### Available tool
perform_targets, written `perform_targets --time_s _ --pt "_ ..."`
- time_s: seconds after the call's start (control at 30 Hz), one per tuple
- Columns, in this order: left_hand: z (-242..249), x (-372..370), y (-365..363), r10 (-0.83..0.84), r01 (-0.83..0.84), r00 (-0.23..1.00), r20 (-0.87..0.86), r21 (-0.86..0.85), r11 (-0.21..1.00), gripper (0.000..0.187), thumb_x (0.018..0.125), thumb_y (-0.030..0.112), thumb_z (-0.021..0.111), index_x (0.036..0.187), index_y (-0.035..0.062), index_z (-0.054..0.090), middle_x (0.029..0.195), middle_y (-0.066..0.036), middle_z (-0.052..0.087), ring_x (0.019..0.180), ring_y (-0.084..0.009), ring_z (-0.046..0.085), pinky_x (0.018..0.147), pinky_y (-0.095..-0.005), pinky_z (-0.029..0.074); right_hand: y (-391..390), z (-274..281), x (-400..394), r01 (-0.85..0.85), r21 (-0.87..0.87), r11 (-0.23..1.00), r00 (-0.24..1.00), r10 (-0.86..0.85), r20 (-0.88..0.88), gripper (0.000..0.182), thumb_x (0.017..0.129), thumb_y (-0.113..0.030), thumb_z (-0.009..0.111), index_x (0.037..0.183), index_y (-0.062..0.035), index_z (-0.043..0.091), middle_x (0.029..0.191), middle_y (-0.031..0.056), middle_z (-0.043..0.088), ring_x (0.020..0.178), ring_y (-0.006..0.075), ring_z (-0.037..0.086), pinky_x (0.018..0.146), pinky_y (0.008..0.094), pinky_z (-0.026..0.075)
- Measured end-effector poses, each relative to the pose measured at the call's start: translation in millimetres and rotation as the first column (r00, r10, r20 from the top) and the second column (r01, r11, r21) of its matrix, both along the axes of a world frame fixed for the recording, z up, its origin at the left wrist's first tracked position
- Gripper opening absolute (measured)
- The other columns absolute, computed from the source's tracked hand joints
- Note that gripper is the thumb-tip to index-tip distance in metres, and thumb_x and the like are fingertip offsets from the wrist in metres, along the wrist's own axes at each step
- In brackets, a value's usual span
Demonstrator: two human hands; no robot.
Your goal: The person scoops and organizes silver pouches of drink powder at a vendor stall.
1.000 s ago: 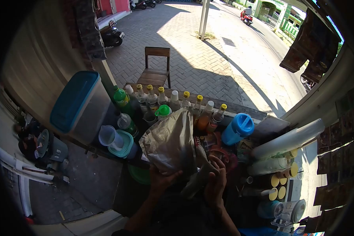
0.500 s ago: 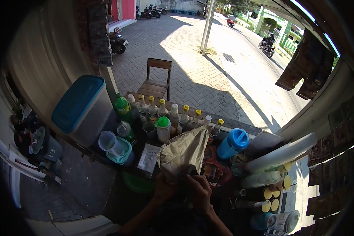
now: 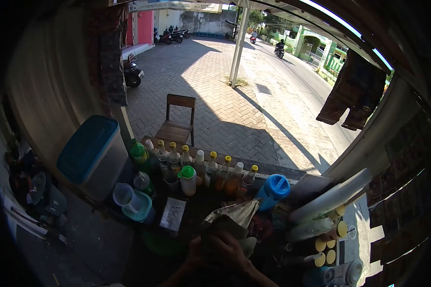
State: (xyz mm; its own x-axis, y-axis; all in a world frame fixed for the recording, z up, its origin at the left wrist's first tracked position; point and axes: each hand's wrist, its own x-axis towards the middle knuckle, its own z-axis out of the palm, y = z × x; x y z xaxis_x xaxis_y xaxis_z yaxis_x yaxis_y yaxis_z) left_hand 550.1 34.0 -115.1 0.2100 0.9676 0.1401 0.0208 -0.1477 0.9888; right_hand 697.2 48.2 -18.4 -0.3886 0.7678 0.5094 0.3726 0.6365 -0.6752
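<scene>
In the dim lower middle of the head view, I hold a crumpled gold-brown bag [image 3: 239, 213]. Its light upper part leans to the right, and a dark flap lies over its near side. My left hand [image 3: 195, 253] is closed at the bag's lower left, mostly in shadow. Curled fingers of my right hand [image 3: 230, 251] grip the near side of the bag, close beside the left hand. A blue lidded jug [image 3: 273, 191] stands just beyond the bag's tip. To the left of the bag lies a white printed packet [image 3: 173, 214].
Yellow-capped and white-capped bottles, one a green-topped squeeze bottle [image 3: 187, 181], line the counter's far edge. A clear tub with a blue lid [image 3: 88, 148] stands left, near a teal basket [image 3: 141, 210]. Rolled plastic [image 3: 333, 196] and several cups occupy the right. Beyond is a wooden chair [image 3: 177, 129].
The camera view has tilted up and shifted. The bag has turned to point right, showing less of its face, with a dark flap now in front. Both hands still hold it.
</scene>
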Motion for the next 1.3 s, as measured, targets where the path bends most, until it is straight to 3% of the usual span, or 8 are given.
perform_targets --time_s 0.27,0.43,0.57,0.73,0.87,0.97,1.17,1.3 --pt "-69 1 3 0.044 0.049 0.953 0.301 -0.297 0.954 0.064 0.061 0.029 0.088 0.112 0.0028 0.061 0.097 -0.007 0.069 0.09 -0.0151 0.066 0.08 -0.0316 0.055 32 -11 32 0.438 -0.017 0.899 0.899 -0.438 -0.015 0.029 0.074 -0.003 0.064 0.102 -0.0005 0.061 0.105 0.0164 0.058 0.093 0.0327 0.061 0.08 0.0399 0.05" --pt "28 -1 8 0.089 -0.081 0.992 0.084 -0.097 0.992 0.069 0.06 0.024 0.09 0.117 -0.0002 0.058 0.107 -0.011 0.067 0.097 -0.0182 0.064 0.086 -0.0336 0.054 45 -35 44 0.731 -0.069 0.679 0.649 -0.723 -0.238 0.009 0.088 -0.006 0.058 0.095 0.0012 0.057 0.101 0.0156 0.06 0.093 0.0267 0.061 0.077 0.0367 0.049" --pt "52 -7 14 0.113 -0.075 0.986 0.126 -0.274 0.959 0.076 0.058 0.02 0.091 0.12 -0.0047 0.054 0.113 -0.015 0.064 0.103 -0.0205 0.062 0.089 -0.0343 0.053 36 -64 56 0.371 -0.646 0.667 0.59 -0.707 -0.391 0.018 0.098 -0.02 0.051 0.097 -0.002 0.047 0.088 0.0045 0.052 0.081 0.0106 0.05 0.073 0.029 0.043" --pt "-22 -23 26 0.287 -0.327 0.924 -0.254 -0.131 0.936 0.067 0.057 0.014 0.092 0.11 -0.0029 0.055 0.106 -0.011 0.064 0.099 -0.0219 0.063 0.086 -0.0361 0.055 36 -80 68 0.665 -0.577 0.474 0.4 -0.879 -0.261 0.017 0.101 -0.02 0.045 0.102 -0.0035 0.045 0.087 0.004 0.048 0.08 0.0122 0.046 0.074 0.03 0.041" --pt "-19 -22 41 0.265 -0.225 0.962 0.062 -0.371 0.901 0.064 0.059 0.007 0.089 0.112 -0.0018 0.056 0.107 -0.01 0.063 0.1 -0.0206 0.062 0.086 -0.0371 0.055 22 -74 73 0.398 -0.774 0.493 0.289 -0.868 -0.404 0.026 0.094 -0.02 0.058 0.112 -0.0022 0.049 0.098 0.0062 0.053 0.091 0.0148 0.052 0.08 0.0296 0.044" --pt "-88 -24 51 0.277 -0.148 0.935 0.222 -0.465 0.873 0.064 0.058 0.007 0.09 0.112 -0.0004 0.057 0.11 -0.009 0.063 0.1 -0.0197 0.061 0.087 -0.0364 0.054 1 -82 75 0.152 -0.699 0.699 0.595 -0.629 -0.5 0.04 0.087 -0.02 0.066 0.12 -0.0007 0.053 0.105 0.0072 0.058 0.096 0.0157 0.057 0.081 0.0304 0.047" --pt "-128 -11 48 0.247 -0.211 0.967 0.058 -0.359 0.909 0.074 0.057 0.016 0.092 0.117 -0.0035 0.053 0.113 -0.011 0.061 0.104 -0.0229 0.059 0.09 -0.0376 0.051 -32 -94 75 0.026 -0.867 0.498 0.55 -0.731 -0.403 0.031 0.084 -0.011 0.064 0.112 0.0014 0.062 0.101 0.0093 0.066 0.09 0.0167 0.063 0.082 0.0305 0.051" --pt "-147 0 47 0.555 -0.57 0.768 -0.32 0.055 0.82 0.083 0.058 0.028 0.088 0.122 -0.004 0.046 0.114 -0.021 0.055 0.108 -0.035 0.055 0.093 -0.0421 0.045 -47 -120 81 -0.096 -0.829 0.551 0.434 -0.726 -0.533 0.022 0.093 -0.011 0.05 0.107 -0.0008 0.065 0.098 0.0064 0.066 0.085 0.0154 0.063 0.075 0.0283 0.051"
